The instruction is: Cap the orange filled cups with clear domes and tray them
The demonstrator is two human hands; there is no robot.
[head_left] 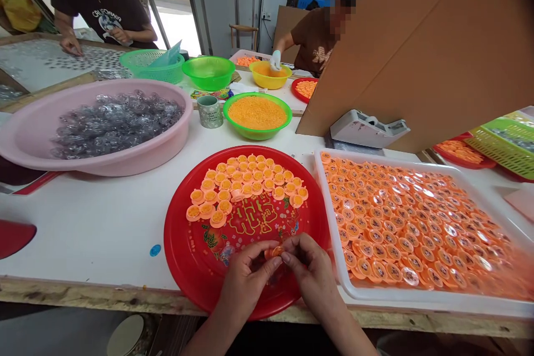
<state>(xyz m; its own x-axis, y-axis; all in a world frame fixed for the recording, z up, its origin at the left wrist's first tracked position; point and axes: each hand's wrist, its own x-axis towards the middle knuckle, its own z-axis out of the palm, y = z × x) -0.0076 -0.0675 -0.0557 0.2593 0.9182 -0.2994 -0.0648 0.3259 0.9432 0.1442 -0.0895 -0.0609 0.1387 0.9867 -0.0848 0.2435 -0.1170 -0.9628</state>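
Both of my hands meet over the near part of a red round tray [179,256]. My left hand [250,270] pinches a small orange cup-shaped piece [275,253] between thumb and forefinger. From the other side, my right hand [308,264] has its thumb and fingertips closed on the same piece. Rows of similar orange pieces [236,176], filled with yellow-orange bits, lie on the far half of the tray. On the right, a white rectangular tray [354,292] is full of orange pieces with printed round tops.
At left stands a pink basin [125,164] of clear plastic pieces. Behind the red tray are a green bowl [257,134] of orange granules and a mug [209,112]. A cardboard panel [396,55] and tape dispenser [367,132] stand at right. Two people work across the table.
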